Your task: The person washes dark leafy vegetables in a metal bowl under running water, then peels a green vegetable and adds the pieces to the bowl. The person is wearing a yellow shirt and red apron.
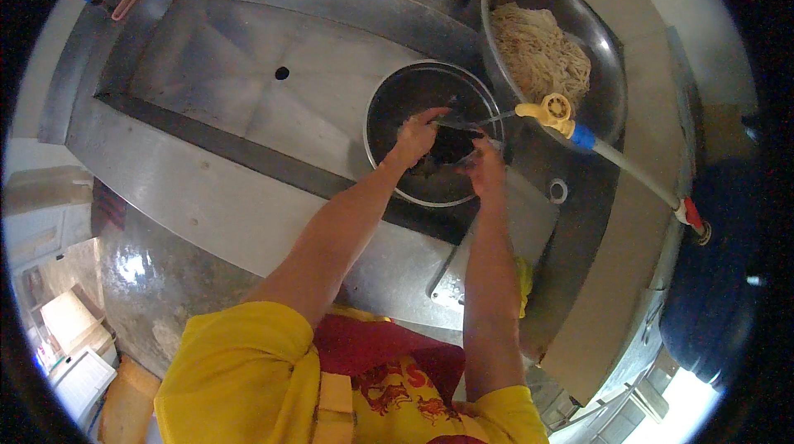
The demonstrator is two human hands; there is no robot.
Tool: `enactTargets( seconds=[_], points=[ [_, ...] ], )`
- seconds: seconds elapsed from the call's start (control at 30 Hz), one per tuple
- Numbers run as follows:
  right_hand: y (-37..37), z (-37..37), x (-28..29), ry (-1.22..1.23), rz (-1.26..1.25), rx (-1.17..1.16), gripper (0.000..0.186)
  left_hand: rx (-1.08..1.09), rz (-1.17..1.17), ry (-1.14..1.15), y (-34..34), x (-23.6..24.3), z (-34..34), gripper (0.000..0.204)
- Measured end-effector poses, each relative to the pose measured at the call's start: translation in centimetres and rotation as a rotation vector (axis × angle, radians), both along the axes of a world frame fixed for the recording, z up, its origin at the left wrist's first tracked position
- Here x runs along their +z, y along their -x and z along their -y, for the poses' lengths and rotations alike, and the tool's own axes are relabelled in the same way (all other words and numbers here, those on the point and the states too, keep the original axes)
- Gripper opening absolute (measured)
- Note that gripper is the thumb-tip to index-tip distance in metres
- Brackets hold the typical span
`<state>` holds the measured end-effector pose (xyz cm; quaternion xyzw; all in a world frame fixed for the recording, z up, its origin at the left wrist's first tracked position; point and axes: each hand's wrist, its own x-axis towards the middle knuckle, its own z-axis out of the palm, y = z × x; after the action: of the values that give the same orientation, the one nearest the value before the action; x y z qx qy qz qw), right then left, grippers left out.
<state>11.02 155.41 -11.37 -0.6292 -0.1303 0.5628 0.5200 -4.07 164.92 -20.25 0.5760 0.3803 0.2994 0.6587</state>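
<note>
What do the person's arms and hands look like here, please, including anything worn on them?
Both forearms are bare from the short yellow sleeves down. The left hand and right hand wear no gloves; no watch, ring or bracelet shows on either. The yellow shirt goes with a red apron front bearing a yellow pattern and a pale strap.

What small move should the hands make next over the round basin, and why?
Probably turn the dark piece under the thin stream from the yellow tap. Both the left hand and right hand hold it above the round basin, beside the tap.
</note>
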Motion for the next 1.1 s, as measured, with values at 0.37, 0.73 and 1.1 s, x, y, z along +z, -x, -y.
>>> enactTargets(
  seconds=[0.37,0.73,1.1],
  points=[
    [-0.2,0.1,-0.3,-0.45,-0.335,0.022,0.026,-0.034,0.282,0.487,0.9,3.7,-3.2,0.057],
    [-0.1,1.0,-0.9,-0.257,0.668,0.123,0.035,0.006,-0.015,-0.327,-0.5,11.2,-2.2,0.023],
    [1.0,0.8,-0.8,-0.293,0.493,-0.161,0.02,-0.078,0.181,-0.311,-1.1,13.8,-3.4,0.022]
  ],
)
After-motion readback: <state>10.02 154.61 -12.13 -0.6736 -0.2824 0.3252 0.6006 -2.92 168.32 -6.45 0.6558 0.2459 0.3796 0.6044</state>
